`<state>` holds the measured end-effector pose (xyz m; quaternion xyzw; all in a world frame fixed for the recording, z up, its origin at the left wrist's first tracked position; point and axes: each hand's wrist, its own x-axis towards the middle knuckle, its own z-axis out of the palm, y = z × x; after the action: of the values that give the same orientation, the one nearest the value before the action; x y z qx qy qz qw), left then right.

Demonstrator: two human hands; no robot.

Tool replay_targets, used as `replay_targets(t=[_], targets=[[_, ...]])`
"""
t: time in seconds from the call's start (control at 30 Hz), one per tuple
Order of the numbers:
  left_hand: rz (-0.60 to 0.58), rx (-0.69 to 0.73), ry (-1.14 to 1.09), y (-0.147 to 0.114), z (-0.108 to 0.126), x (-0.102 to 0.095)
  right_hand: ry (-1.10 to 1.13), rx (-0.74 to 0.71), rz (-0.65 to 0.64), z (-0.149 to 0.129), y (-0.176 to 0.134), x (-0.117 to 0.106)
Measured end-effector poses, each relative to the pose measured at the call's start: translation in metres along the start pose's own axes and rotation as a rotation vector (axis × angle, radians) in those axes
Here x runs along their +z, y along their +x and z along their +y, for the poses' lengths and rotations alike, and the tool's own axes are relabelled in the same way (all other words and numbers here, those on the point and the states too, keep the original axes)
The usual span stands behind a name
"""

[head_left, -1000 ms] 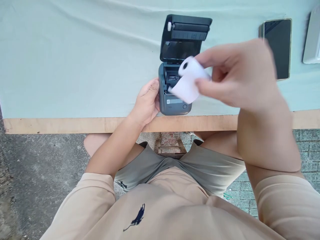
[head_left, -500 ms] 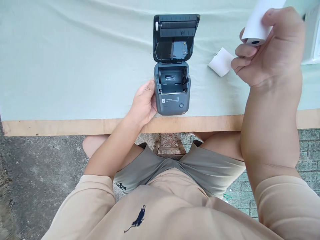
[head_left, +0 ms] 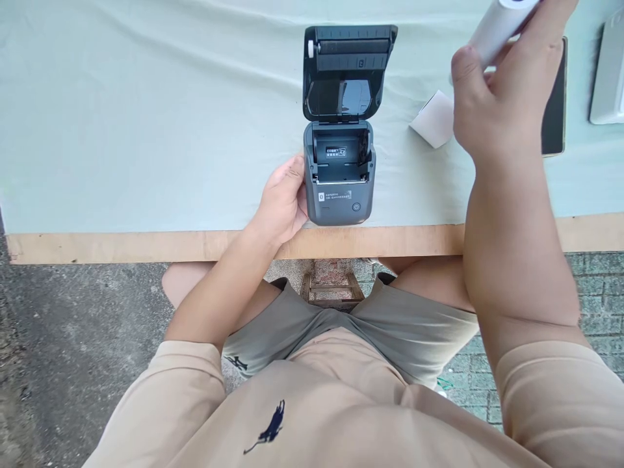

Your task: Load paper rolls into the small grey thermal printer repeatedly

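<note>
A dark grey portable label printer (head_left: 341,195) sits near the table's front edge with its lid (head_left: 345,71) raised, and its paper bay holds no roll. My left hand (head_left: 285,198) grips the printer's left side, fingers partly hidden behind it. Up at the top right, my right hand (head_left: 507,91) is closed around a white paper roll (head_left: 494,32), held tilted above the table. The roll's top end is partly cut off by the frame edge. A small folded white paper (head_left: 435,120) lies between the printer and my right hand.
A pale green cloth (head_left: 146,130) covers the table, which has a bare wooden front edge (head_left: 121,247). Partly behind my right forearm lies a dark flat phone-like device (head_left: 554,104). A white object (head_left: 609,78) stands at the far right.
My right hand has turned over with the paper roll, so its other end faces up, and shifted slightly left. The dark flat device is now uncovered. My left hand still holds the printer.
</note>
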<state>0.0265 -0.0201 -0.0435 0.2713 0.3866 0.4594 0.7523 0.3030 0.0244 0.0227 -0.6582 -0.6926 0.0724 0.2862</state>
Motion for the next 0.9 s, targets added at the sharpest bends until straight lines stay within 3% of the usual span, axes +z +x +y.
replay_targets(t=[0.1,0.33,0.63,0.73,0.9], targets=[[0.003,0.003,0.008,0.001,-0.002,-0.003,-0.017,-0.043,0.13,0.006,0.002,0.007],[0.007,0.03,-0.005,0.002,-0.005,-0.005,-0.292,0.069,-0.223,-0.012,0.005,0.01],[-0.008,0.03,0.023,0.001,-0.004,-0.006,-0.39,0.16,-0.384,-0.028,0.008,0.022],[-0.004,0.028,0.045,0.001,-0.004,-0.005,-0.283,0.16,-0.333,-0.019,0.008,0.014],[0.008,0.002,0.014,-0.001,0.0,-0.002,-0.146,0.058,-0.113,0.002,0.002,-0.018]])
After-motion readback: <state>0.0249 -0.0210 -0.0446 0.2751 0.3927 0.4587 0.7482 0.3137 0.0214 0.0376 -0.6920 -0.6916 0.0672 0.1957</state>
